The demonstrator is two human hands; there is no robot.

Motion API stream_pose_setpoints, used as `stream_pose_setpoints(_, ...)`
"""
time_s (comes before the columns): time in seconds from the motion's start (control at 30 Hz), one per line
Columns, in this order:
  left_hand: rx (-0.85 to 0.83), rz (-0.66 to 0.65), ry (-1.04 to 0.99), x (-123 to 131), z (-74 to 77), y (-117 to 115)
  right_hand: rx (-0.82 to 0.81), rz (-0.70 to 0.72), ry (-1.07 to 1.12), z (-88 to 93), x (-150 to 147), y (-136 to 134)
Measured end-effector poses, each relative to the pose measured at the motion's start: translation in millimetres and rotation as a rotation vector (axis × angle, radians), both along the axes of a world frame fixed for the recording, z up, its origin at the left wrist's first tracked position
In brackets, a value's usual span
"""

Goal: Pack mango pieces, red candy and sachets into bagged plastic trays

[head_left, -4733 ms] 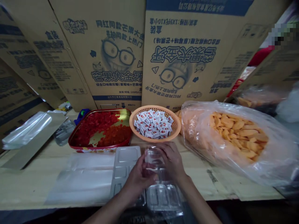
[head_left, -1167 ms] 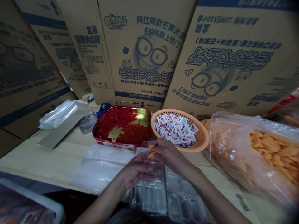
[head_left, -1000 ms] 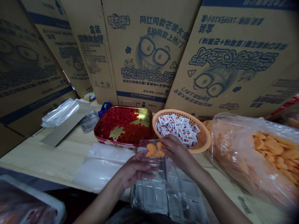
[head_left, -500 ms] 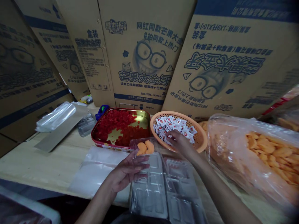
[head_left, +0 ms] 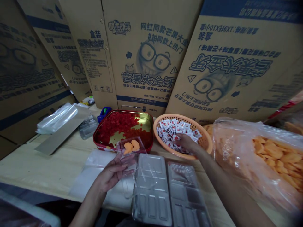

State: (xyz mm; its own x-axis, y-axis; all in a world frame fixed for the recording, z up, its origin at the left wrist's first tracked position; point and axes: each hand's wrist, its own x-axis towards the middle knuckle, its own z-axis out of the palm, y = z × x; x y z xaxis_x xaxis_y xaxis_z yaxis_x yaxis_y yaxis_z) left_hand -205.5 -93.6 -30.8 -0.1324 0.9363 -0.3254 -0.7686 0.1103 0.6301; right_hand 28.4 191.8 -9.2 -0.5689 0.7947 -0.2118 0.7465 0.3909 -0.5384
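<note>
My left hand (head_left: 111,173) holds up a small clear plastic tray (head_left: 141,146) on its fingers, just over the front rim of a red tin. Two orange mango pieces (head_left: 131,146) lie inside that tray. My right hand (head_left: 188,142) reaches into a round orange plastic basket (head_left: 207,146), its fingers touching small white-and-red sachets (head_left: 176,129). Whether those fingers grip a sachet is hidden.
The red tin (head_left: 145,126) holds diced red fruit. A large plastic bag of orange mango pieces (head_left: 272,157) lies on the right. Clear moulded trays (head_left: 151,189) sit in front of me on the wooden table (head_left: 52,167). Cardboard cartons (head_left: 142,63) stand along the back.
My right hand has left the clear tray and gone into the basket among the sachets. My left hand has carried the tray, with its mango pieces, leftward over the tin's rim.
</note>
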Motion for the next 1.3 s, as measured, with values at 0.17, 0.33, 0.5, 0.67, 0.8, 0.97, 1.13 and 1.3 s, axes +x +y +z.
stream_pose_setpoints(0.17, -0.034, 0.029, 0.006, -10, -5.4, 0, -0.222, -0.198, 0.287, 15.4, 6, -7)
stream_pose_setpoints(0.33, 0.004, 0.041, -0.009, -5, -4.0, 3, -0.594, -0.326, 0.754, 38.8, -18, -42)
stream_pose_setpoints(0.5, 0.058, 0.116, -0.031, 5, -2.2, 8, -0.798, -0.205, 0.898, 50.9, -68, -105)
stream_pose_setpoints(0.67, 0.092, 0.142, -0.033, 11, 2.6, 10, -0.786, -0.083, 0.925, 41.6, -112, -156)
stream_pose_setpoints(0.8, 0.096, 0.108, -0.046, 13, 6.9, 7, -0.708, 0.033, 0.865, 31.7, -125, -168)
stream_pose_setpoints(0.97, 0.142, 0.091, -0.063, 8, 3.1, 1, -0.675, 0.045, 0.884, 30.1, -121, -161)
stream_pose_setpoints(1.13, 0.148, 0.113, -0.052, 3, -0.3, 0, -0.585, 0.059, 0.854, 26.5, -117, -152)
stream_pose_setpoints(1.3, 0.189, 0.184, -0.035, 6, -0.8, 3, -0.337, -0.029, 0.788, 15.8, -117, -155)
